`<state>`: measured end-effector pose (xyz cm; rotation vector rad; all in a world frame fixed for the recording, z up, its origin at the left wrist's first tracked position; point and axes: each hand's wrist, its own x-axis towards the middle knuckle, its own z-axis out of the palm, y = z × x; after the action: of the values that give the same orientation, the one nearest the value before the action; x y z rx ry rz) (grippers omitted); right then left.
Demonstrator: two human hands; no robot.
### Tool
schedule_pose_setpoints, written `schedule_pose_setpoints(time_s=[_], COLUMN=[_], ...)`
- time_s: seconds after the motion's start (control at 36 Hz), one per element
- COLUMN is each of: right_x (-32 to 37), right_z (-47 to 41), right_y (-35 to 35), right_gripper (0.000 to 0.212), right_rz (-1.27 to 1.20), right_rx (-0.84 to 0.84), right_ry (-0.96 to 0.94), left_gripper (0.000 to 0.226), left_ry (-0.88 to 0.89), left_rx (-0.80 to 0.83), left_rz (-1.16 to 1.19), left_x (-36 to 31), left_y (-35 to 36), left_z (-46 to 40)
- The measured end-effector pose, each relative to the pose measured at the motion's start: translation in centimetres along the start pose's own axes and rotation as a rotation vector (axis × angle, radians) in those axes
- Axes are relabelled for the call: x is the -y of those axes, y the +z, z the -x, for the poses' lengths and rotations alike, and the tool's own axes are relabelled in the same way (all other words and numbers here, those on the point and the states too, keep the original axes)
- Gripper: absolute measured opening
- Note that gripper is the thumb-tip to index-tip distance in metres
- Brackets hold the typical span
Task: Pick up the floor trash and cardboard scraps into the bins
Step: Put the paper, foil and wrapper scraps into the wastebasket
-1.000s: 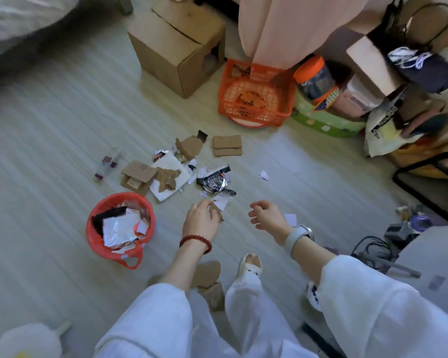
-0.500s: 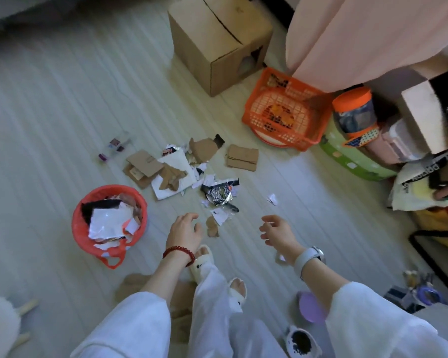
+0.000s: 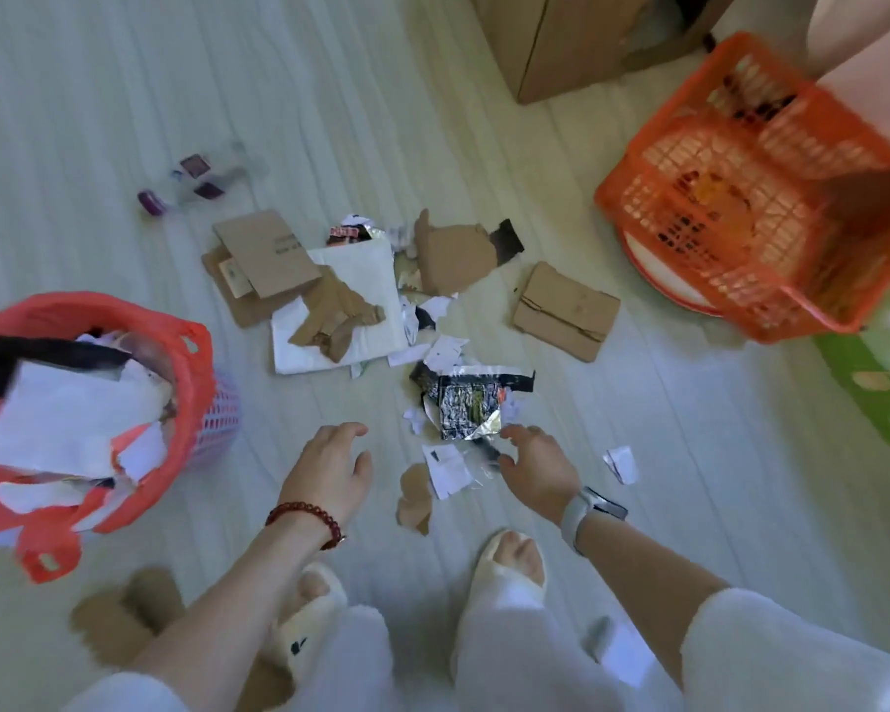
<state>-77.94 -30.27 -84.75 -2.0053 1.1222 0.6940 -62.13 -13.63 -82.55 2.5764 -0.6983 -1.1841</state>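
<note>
Right hand point(image 3: 533, 467): fingers loosely spread, empty, tips just short of the foil wrapper point(image 3: 471, 405), which lies on the floor at its 11 o'clock, long axis running 9 to 3. Left hand point(image 3: 330, 467): relaxed, empty, farther off; wrapper at its 2 o'clock. Cardboard scrap point(image 3: 416, 498) between the two hands. Red bin point(image 3: 196, 362) at 9 o'clock of the left hand.

Scraps of cardboard point(image 3: 271, 262) and a wrapper point(image 3: 466, 408) lie on the floor between the bin point(image 3: 186, 382) at left and the basket point(image 3: 756, 197) at right, a box point(image 3: 561, 38) behind
</note>
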Motion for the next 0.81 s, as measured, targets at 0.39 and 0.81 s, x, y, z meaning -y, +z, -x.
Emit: schedule_pose_setpoints(time_s=[0.39, 0.81], right_x=[-5.9, -11.0], right_z=[-21.9, -18.7], right_y=[8.0, 3.9], right_gripper=[0.086, 0.010], right_rz=[0.529, -1.065], right_rx=[-0.204, -0.331], right_ry=[-0.228, 0.024], left_gripper=[0.067, 0.039], left_ry=[0.523, 0.493], left_rx=[0.029, -0.192], left_rz=[-0.381, 0.185], left_x=[2.8, 2.7], left_y=[12.9, 12.2], left_z=[-21.4, -24.1])
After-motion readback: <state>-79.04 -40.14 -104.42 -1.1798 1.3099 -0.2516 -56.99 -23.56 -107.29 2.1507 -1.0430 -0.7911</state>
